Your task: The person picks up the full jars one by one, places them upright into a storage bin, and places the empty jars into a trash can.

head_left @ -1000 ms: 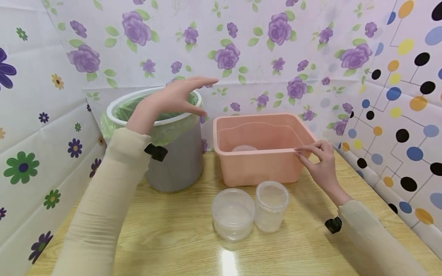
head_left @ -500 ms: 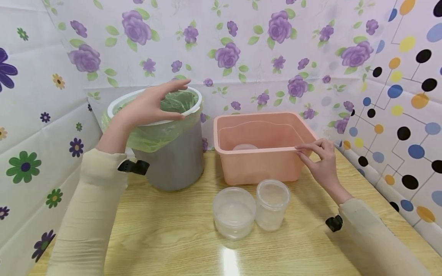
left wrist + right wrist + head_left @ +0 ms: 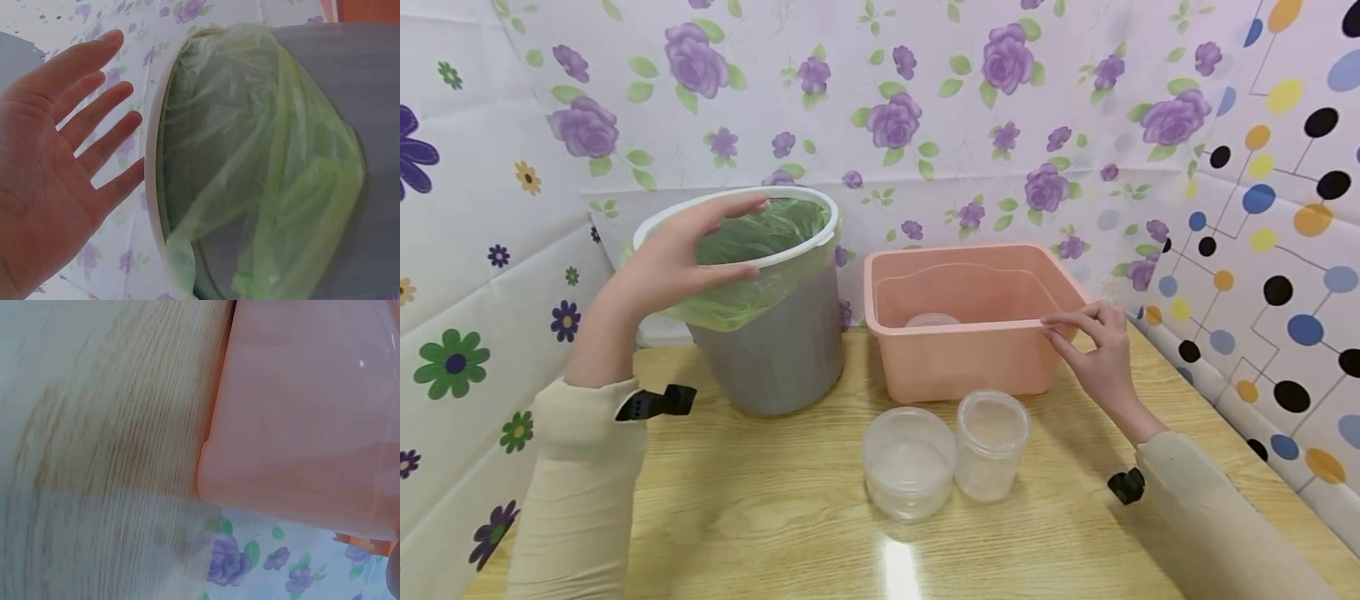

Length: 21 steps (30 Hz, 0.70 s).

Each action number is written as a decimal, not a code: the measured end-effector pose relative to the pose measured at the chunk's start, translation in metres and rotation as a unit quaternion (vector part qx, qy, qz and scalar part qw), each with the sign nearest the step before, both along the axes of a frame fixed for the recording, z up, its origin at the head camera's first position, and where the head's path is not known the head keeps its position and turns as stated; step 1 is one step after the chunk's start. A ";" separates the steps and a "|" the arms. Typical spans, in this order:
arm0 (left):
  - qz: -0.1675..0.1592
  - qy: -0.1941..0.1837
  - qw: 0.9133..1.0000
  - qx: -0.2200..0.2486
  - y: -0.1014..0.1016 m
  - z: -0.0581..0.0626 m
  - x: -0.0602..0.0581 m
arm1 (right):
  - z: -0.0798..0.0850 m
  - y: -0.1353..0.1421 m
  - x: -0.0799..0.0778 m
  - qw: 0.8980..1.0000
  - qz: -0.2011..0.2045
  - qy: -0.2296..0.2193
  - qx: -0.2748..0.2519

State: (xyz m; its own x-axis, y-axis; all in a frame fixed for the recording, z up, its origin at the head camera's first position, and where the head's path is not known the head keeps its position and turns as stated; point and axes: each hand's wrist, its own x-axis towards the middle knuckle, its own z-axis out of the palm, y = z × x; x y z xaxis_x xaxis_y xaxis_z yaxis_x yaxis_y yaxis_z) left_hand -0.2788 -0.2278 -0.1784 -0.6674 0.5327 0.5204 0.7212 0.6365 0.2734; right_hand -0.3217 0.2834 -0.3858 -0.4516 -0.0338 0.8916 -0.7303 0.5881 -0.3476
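Note:
My left hand (image 3: 658, 267) is held beside the grey trash bin (image 3: 782, 358), fingers and thumb spread and nothing in them. In the left wrist view its palm (image 3: 56, 181) shows bare next to the bin's white rim (image 3: 152, 150). A thin green bag (image 3: 722, 304) lines the bin and folds over the rim. On the other side, my right hand (image 3: 1101, 358) pinches the front right rim corner of a pink plastic tub (image 3: 962, 362). That tub's smooth wall (image 3: 300, 406) fills much of the right wrist view, where the hand is nearly out of frame.
Two clear plastic containers, one wide and low (image 3: 908, 467) and one tall (image 3: 991, 454), stand side by side before the tub. A clear round piece (image 3: 932, 320) shows inside the tub. Patterned sheets (image 3: 895, 125) surround the wooden table (image 3: 760, 517).
My left hand has moved left and down from over the bin's opening, baring more of the bag and rim. The right hand keeps its place on the tub.

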 end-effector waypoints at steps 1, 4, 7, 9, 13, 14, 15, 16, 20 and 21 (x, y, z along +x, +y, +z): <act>-0.002 0.007 1.000 0.002 -0.003 -0.003 0.001 | 0.000 0.000 0.000 1.000 -0.001 0.001 -0.001; 0.004 0.031 1.000 0.000 -0.010 -0.010 0.004 | -0.001 0.001 0.000 1.000 -0.003 0.000 0.000; 0.019 0.045 0.999 0.003 -0.015 -0.018 0.007 | -0.001 0.001 0.000 1.000 -0.002 0.001 -0.001; 0.031 0.049 0.998 0.010 -0.017 -0.022 0.010 | -0.002 0.001 0.000 1.000 -0.003 0.000 -0.001; 0.051 0.060 0.996 0.040 -0.023 -0.029 0.015 | -0.003 0.001 0.000 1.000 -0.004 0.001 -0.001; 0.055 0.064 0.995 0.053 -0.025 -0.032 0.016 | -0.003 0.001 0.000 1.000 -0.004 0.002 -0.001; 0.059 0.069 0.994 0.064 -0.027 -0.034 0.017 | -0.003 0.001 0.000 1.000 -0.005 0.002 0.000; 0.064 0.074 0.993 0.072 -0.029 -0.035 0.017 | -0.003 0.001 0.000 1.000 -0.005 0.002 0.000; 0.073 0.097 0.989 0.090 -0.035 -0.044 0.016 | -0.002 0.001 -0.001 1.000 -0.003 0.007 0.000; 0.075 0.102 0.988 0.090 -0.037 -0.046 0.016 | -0.001 0.001 -0.002 1.000 -0.003 0.009 0.000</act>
